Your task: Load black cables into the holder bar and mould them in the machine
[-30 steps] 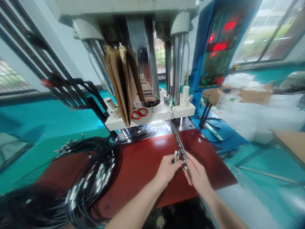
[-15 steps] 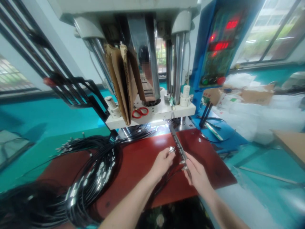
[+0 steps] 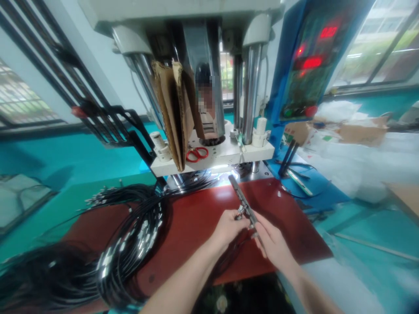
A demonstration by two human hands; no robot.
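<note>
— Red-brown table (image 3: 196, 213) across the head view, glossy. On it, anything in the hands (image 3: 250, 231)?

— Left hand (image 3: 227, 227) pinched shut on a small metal connector (image 3: 241, 211) at a cable end, pressed against the long metal bar (image 3: 242, 203). Right hand (image 3: 273, 242) closed around the near end of that bar, far end pointing up toward the press (image 3: 209, 87).

— Bar lying flat or lifted?

— Cannot tell; slanted across the table from the right hand toward the press base.

— And around them?

— Big bundle of black cables (image 3: 131, 235) with silver tips, heaped at the left of the table, well apart from both hands. A thin black cable (image 3: 234, 250) trailing down from the left hand toward the near edge.

— Further back?

— Red scissors (image 3: 197, 153) on the white press plate (image 3: 229, 155), beside folded cardboard (image 3: 175, 113) propped upright. Blue control panel (image 3: 307, 65) at right with red lit digits. White bags (image 3: 356, 157) piled past it.
</note>
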